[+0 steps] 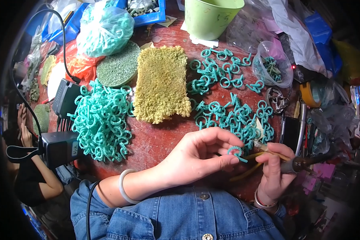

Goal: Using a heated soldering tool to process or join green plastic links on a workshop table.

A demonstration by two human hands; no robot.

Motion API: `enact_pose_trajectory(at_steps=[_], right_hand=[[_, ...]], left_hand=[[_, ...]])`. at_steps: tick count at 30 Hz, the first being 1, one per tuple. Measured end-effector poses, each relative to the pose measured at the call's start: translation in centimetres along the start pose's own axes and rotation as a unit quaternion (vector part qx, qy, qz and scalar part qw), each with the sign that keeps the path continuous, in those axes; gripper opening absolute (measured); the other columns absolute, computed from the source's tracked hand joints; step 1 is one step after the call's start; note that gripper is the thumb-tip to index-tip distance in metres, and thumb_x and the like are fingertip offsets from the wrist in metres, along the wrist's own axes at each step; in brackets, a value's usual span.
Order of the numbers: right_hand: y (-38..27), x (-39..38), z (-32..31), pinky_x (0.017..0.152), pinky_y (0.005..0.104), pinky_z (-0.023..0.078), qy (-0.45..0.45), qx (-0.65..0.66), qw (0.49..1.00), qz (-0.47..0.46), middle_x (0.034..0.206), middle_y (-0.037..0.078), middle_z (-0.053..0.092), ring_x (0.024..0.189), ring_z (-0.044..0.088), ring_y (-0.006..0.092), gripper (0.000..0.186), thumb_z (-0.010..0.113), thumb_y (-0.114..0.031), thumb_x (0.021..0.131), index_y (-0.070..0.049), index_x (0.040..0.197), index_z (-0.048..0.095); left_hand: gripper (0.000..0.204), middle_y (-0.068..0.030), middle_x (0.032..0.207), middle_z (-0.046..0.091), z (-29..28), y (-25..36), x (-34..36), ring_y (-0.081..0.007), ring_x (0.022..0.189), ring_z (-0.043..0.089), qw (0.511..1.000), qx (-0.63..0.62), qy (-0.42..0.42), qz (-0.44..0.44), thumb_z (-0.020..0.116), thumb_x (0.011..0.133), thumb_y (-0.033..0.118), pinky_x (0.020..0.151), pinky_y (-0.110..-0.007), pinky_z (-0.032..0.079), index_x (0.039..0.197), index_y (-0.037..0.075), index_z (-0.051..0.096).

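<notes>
A small teal ring with a short stem and beaded outer edge (237,152) is pinched between the thumb and fingers of my left hand (202,154). My right hand (274,176) grips a thin tool with a tan shaft and dark handle (297,164); its pale tip points toward the ring, and I cannot make out its exact kind. Just beyond my hands lies a spread of similar teal rings (232,118). Farther back is another loose group of rings (218,72). A tall heap of the same pieces (100,124) sits left of my left hand.
A rough yellow-green slab (162,84) lies mid-table beside a round green pad (118,64). Behind stand a light green bucket (210,18) and a bag of teal pieces (105,30). A clear plastic tub (274,66) is at right. Black boxes (62,146) and a cable flank the heap.
</notes>
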State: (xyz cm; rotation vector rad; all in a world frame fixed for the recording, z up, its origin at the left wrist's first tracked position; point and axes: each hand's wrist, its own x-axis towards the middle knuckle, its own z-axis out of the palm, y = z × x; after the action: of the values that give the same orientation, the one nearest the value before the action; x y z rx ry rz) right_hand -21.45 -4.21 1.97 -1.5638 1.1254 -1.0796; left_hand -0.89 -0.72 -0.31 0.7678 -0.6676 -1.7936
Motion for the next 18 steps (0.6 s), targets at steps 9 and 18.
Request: enact_pose_trajectory(at_steps=[9,18], right_hand=[[-0.24,0.75,0.34,0.061,0.0255,0.043,-0.003,0.040,0.998,-0.044,0.076,0.011,0.060,0.063,0.054,0.0142,0.013,0.057,-0.010,0.086,0.002,0.087,0.057],[-0.07,0.60,0.33,0.060,0.0256,0.041,-0.021,0.015,0.998,-0.059,0.077,0.010,0.060,0.063,0.053,0.0134,0.009,0.055,-0.007,0.086,0.002,0.087,0.056]], left_hand=[[0.029,-0.0071,0.100,0.061,-0.31,-0.14,0.29,-0.0130,0.093,0.059,0.998,-0.063,0.000,-0.022,0.059,0.085,-0.003,0.075,-0.028,0.053,0.114,-0.002,0.053],[0.029,-0.0071,0.102,0.061,-0.30,-0.24,0.24,-0.0129,0.094,0.058,0.999,-0.046,-0.009,-0.019,0.059,0.086,-0.003,0.076,-0.027,0.053,0.114,-0.002,0.053]])
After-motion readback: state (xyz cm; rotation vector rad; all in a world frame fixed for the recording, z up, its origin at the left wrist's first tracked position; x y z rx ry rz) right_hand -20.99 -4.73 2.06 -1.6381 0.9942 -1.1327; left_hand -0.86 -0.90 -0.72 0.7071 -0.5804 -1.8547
